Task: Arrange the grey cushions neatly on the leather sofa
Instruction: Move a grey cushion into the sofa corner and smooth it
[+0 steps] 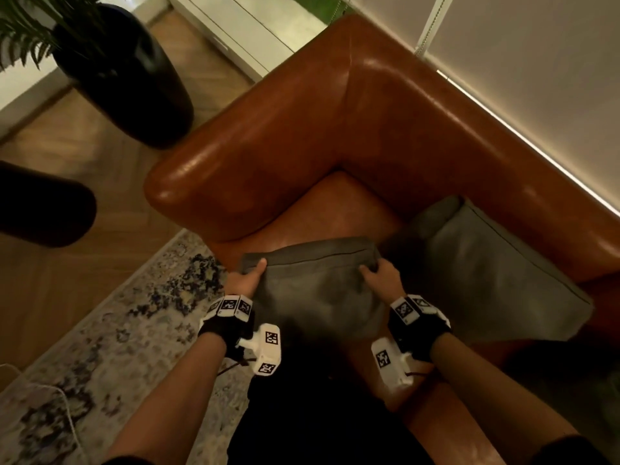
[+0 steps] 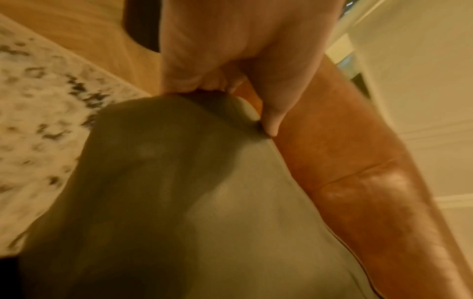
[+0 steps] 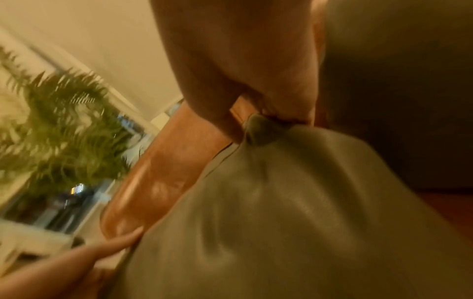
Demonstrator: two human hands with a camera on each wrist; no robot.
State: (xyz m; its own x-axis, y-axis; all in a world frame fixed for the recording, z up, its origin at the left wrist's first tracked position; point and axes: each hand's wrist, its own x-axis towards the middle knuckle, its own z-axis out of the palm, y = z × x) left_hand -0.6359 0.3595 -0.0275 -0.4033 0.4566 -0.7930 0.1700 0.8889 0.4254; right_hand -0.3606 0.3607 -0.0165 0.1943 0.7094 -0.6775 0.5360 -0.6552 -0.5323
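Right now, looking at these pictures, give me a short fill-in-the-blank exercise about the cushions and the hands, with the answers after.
1. The left hand and right hand both grip the top corners of the same grey ____.
2. A second grey cushion leans against the sofa's ____.
3. The sofa is covered in brown ____.
4. A dark pot on the floor beyond the armrest holds a ____.

Missing words: cushion; backrest; leather; plant
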